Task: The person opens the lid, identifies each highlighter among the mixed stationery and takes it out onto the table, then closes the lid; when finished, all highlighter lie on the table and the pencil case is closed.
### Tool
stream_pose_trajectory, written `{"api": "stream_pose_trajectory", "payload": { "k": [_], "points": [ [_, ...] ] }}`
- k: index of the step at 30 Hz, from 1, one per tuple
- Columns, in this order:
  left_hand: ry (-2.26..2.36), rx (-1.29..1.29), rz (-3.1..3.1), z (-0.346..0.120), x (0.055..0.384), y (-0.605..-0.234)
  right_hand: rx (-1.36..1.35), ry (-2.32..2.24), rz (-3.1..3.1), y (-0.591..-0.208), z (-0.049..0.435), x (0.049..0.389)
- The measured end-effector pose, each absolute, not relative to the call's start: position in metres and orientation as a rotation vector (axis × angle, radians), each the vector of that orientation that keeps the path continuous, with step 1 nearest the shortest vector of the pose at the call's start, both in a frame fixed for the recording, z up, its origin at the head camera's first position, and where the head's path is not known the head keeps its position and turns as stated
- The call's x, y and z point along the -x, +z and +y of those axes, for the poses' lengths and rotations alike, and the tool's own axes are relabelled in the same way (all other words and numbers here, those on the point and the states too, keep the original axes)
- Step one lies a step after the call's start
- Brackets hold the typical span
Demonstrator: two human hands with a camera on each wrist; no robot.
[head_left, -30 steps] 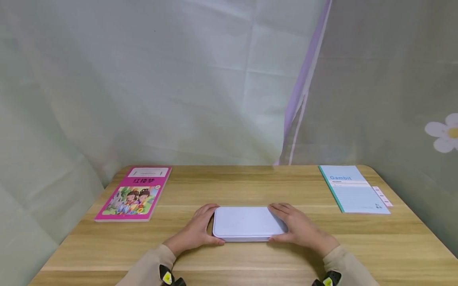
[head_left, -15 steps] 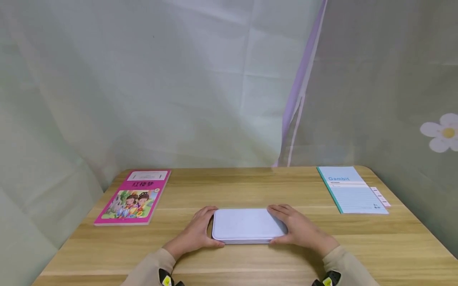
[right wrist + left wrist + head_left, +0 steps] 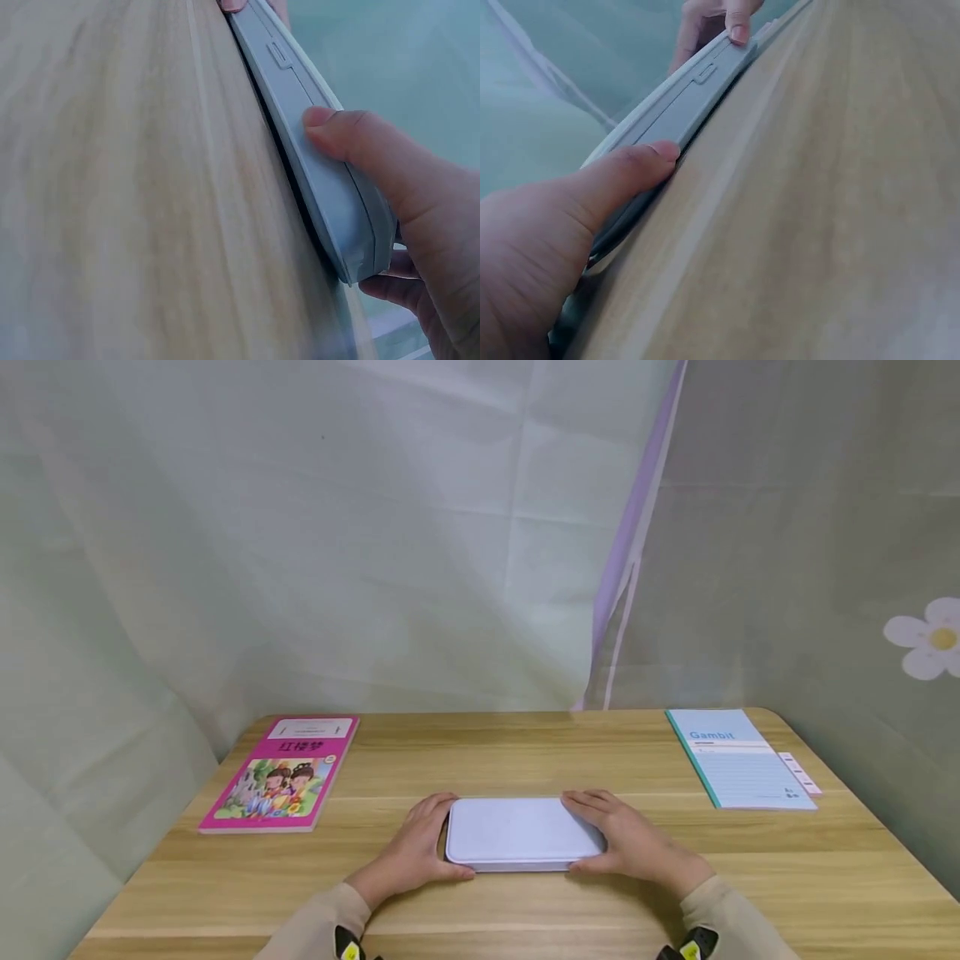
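A flat, pale lavender case [image 3: 525, 831] with rounded corners lies closed on the wooden table, long side toward me. Along its front side in the left wrist view runs a seam with a small latch [image 3: 705, 73]. My left hand [image 3: 416, 847] grips the left end, thumb on the front side and fingers round toward the back. The right end is held by my right hand [image 3: 626, 835] in the same way, its thumb [image 3: 330, 131] pressing the front side near the seam. Some fingertips are hidden behind the case. What the case contains cannot be seen.
A pink picture-cover book [image 3: 281, 777] lies at the table's far left. Far right is a light blue notebook [image 3: 738, 760], with a pinkish-white card or strip [image 3: 801, 773] showing from under its right edge. Pale curtains [image 3: 375, 543] hang behind the table [image 3: 510, 752].
The head view has shifted slightly, so the table sits a little lower. Both hands keep their grip on the case, which stays in place on the table.
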State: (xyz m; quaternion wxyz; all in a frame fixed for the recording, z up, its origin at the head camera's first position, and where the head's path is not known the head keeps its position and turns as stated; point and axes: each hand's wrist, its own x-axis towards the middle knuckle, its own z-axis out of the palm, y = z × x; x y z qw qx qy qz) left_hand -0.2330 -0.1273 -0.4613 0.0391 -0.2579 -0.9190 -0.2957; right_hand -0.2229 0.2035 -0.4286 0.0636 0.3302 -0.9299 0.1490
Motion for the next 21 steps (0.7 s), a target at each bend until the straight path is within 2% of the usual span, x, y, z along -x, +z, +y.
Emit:
{"api": "stream_pose_trajectory", "payload": {
  "k": [21],
  "points": [
    [-0.859, 0.767, -2.771, -0.1269, 0.2299, -0.4616, -1.0, 0.652, -2.758, -0.4201, 0.2136, 0.2305]
  ]
}}
